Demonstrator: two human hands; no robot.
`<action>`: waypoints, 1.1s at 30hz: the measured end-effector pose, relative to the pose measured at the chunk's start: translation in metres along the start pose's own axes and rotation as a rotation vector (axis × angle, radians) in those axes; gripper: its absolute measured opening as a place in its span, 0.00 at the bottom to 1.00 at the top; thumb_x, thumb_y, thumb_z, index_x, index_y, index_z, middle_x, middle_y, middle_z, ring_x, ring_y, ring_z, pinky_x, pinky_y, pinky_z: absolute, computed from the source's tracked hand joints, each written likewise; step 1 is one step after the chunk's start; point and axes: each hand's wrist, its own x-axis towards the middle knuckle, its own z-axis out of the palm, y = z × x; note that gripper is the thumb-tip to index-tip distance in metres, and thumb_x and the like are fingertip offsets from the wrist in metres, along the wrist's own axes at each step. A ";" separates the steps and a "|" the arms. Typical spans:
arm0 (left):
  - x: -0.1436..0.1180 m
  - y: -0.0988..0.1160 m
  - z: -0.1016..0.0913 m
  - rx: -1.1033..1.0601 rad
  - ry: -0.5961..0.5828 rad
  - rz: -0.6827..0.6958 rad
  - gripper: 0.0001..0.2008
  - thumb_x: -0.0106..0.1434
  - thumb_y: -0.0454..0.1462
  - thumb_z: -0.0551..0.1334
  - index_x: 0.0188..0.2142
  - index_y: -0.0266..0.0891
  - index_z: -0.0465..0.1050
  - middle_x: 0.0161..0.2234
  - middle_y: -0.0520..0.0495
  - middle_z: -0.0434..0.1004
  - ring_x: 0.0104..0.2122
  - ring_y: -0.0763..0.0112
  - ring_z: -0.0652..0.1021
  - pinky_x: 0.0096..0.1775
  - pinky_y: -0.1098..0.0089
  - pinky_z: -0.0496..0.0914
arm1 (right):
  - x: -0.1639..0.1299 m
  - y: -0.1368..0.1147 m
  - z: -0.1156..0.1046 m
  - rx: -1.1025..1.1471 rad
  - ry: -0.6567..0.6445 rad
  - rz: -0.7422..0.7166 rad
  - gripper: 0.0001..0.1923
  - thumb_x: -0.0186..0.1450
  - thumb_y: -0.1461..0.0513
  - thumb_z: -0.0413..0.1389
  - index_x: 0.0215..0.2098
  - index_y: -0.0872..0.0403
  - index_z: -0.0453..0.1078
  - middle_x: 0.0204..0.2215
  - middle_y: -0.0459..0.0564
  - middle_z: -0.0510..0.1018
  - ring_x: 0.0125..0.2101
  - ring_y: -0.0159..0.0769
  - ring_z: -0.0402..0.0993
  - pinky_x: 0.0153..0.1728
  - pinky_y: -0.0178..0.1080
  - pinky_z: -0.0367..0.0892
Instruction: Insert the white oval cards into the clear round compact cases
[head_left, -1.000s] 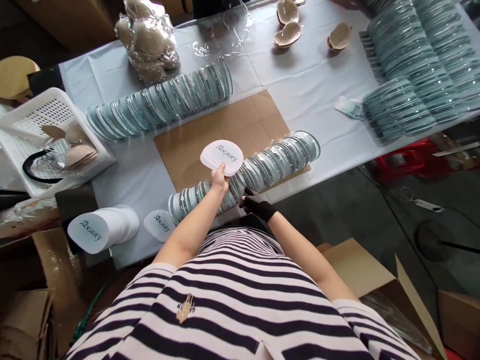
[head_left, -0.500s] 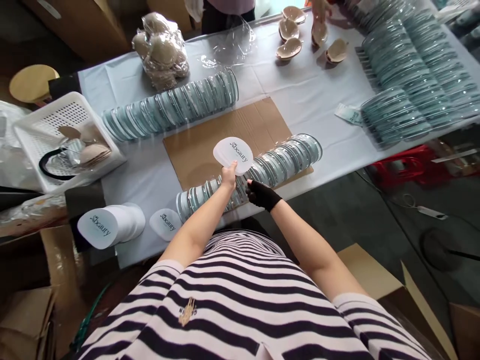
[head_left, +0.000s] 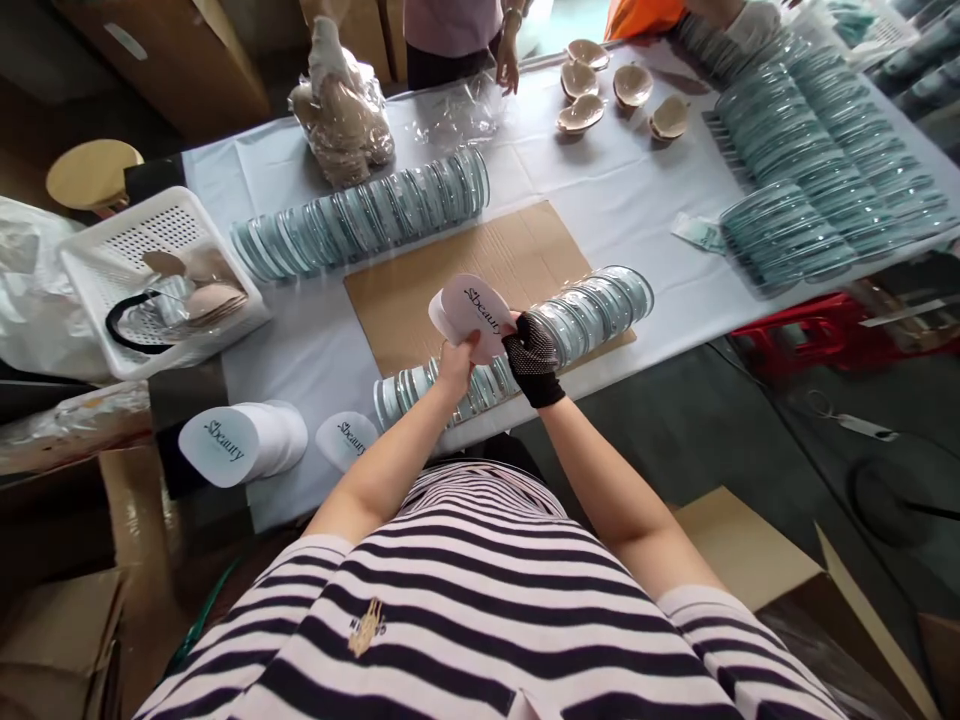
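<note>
Over the white-covered surface (head_left: 615, 190), both hands grip one printed card (head_left: 472, 310) above the near row of clear cases (head_left: 525, 345), left hand (head_left: 454, 362) pinching its lower edge, gloved right hand (head_left: 531, 345) steadying its side so the print faces up.

Cardboard sheet (head_left: 420, 300) bare between case rows (head_left: 360, 215).

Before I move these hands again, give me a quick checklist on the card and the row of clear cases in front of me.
1. Left hand grips the printed card: ok.
2. Gloved right hand touches the card's edge: ok.
3. Near row of clear cases lies unbroken on the cardboard sheet: ok.
4. Only one card held: cannot tell.
5. Card stack within reach at left: ok.
</note>
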 end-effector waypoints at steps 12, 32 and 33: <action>0.027 0.003 -0.025 -0.097 0.241 -0.099 0.19 0.60 0.27 0.65 0.51 0.36 0.74 0.48 0.40 0.81 0.47 0.63 0.81 0.48 0.63 0.76 | -0.127 0.020 -0.054 -0.807 -0.225 0.063 0.22 0.69 0.54 0.43 0.46 0.55 0.74 0.33 0.56 0.81 0.32 0.42 0.76 0.31 0.36 0.60; 0.028 -0.002 -0.033 -0.114 0.193 -0.109 0.18 0.64 0.26 0.60 0.52 0.38 0.74 0.49 0.41 0.80 0.49 0.63 0.80 0.50 0.62 0.76 | -0.081 0.025 0.016 -0.896 -0.580 0.248 0.19 0.72 0.53 0.44 0.56 0.52 0.63 0.43 0.56 0.80 0.41 0.42 0.79 0.35 0.36 0.63; 0.028 -0.002 -0.033 -0.115 0.192 -0.111 0.18 0.64 0.26 0.61 0.53 0.38 0.74 0.49 0.41 0.81 0.49 0.63 0.80 0.50 0.62 0.76 | -0.083 0.026 0.013 -0.895 -0.569 0.258 0.19 0.73 0.53 0.44 0.55 0.53 0.64 0.43 0.56 0.80 0.40 0.42 0.79 0.35 0.36 0.62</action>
